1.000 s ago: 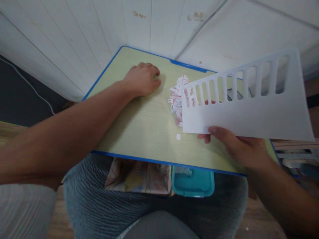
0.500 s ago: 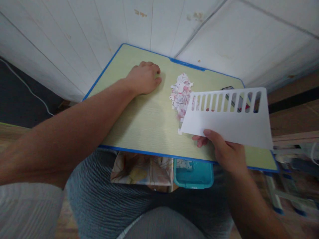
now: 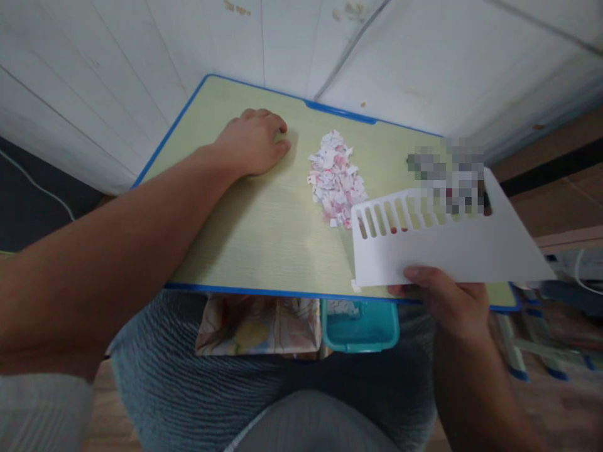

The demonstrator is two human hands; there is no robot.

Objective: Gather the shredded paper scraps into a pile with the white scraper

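Note:
My right hand (image 3: 452,298) grips the lower edge of a white flat panel with a row of slots (image 3: 433,254), thumb on top and fingers underneath. The panel is tilted above the right part of the table, its left corner close to a small scrap of paper (image 3: 357,285). Left of the panel lies a loose heap of torn paper bits (image 3: 335,179), white with pinkish marks. My left hand (image 3: 257,141) rests on the tabletop left of the heap, fingers loosely curled under, with nothing visible in them.
The pale yellow-green tabletop (image 3: 264,238) has a blue rim and stands against a white panelled wall (image 3: 179,44). Below its front edge are a teal plastic container (image 3: 360,336) with paper bits inside and a patterned bag or box (image 3: 259,326). Blurred items (image 3: 426,163) lie at the back right.
The slotted panel and my right hand have moved right and nearer to me, uncovering more of the paper heap. The view has shifted slightly; my left hand keeps its place on the table.

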